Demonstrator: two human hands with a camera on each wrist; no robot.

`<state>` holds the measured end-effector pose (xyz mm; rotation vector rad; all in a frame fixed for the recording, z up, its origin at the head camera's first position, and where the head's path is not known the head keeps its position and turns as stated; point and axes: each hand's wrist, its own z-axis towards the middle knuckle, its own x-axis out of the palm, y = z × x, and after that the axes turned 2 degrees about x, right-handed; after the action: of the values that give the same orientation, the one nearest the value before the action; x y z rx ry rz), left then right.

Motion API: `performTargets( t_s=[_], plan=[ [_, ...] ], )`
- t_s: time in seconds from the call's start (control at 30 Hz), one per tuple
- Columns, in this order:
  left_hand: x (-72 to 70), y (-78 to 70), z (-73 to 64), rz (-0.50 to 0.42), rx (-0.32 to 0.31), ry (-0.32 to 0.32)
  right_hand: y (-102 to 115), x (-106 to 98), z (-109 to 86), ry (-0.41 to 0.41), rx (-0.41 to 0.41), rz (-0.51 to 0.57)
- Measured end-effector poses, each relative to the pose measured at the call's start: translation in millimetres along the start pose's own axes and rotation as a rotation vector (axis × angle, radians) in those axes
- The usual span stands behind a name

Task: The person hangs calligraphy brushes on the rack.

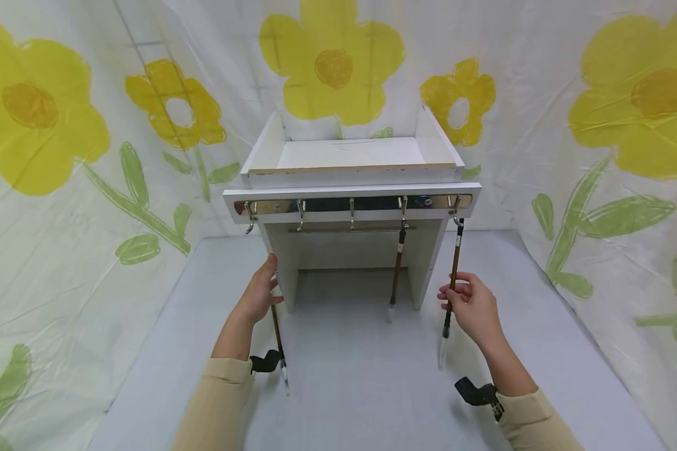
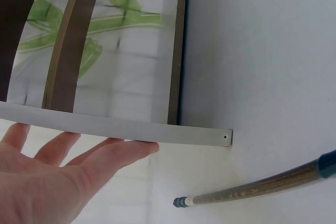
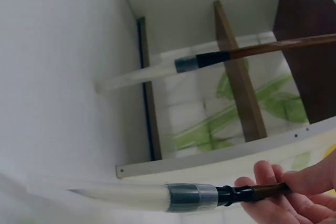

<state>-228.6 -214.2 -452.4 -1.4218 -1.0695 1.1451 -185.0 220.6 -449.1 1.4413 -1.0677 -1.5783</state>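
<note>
A white wooden rack [image 1: 352, 194] with a row of metal hooks stands on the table. My left hand [image 1: 256, 294] touches its left side panel, fingers extended along the panel edge [image 2: 115, 128] in the left wrist view. Below that hand lies a calligraphy brush [image 1: 278, 335], its upper part hidden by the hand. My right hand [image 1: 474, 307] pinches the handle of another calligraphy brush [image 3: 194, 196] between thumb and fingers. That brush points tip down, a clear cap over its bristles, its top end at the rightmost hook [image 1: 457, 212].
A further capped calligraphy brush [image 1: 398, 266] hangs from the hook next to the rightmost one. Above the hooks, the rack has an open tray [image 1: 350, 153]. White sheeting with yellow flowers [image 1: 333, 62] encloses the light table [image 1: 344, 388].
</note>
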Motion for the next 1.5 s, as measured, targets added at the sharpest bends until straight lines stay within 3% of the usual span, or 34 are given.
performTargets(
  t_s=[0.6,1.1,1.3,1.5],
  plan=[
    [0.0,2.9,-0.3,-0.006,0.006,-0.012,16,-3,-18.6,-0.122,-0.165,0.037],
    [-0.1,6.7,3.9,-0.016,-0.016,-0.006,37,-11,-33.9,-0.240,-0.266,0.007],
    [-1.7,5.1,4.1,-0.004,-0.012,-0.004,52,-9,-43.9,-0.250,-0.299,0.061],
    [-1.6,1.8,2.7,-0.012,-0.014,-0.005,64,-5,-51.9,-0.203,-0.334,0.125]
  ],
)
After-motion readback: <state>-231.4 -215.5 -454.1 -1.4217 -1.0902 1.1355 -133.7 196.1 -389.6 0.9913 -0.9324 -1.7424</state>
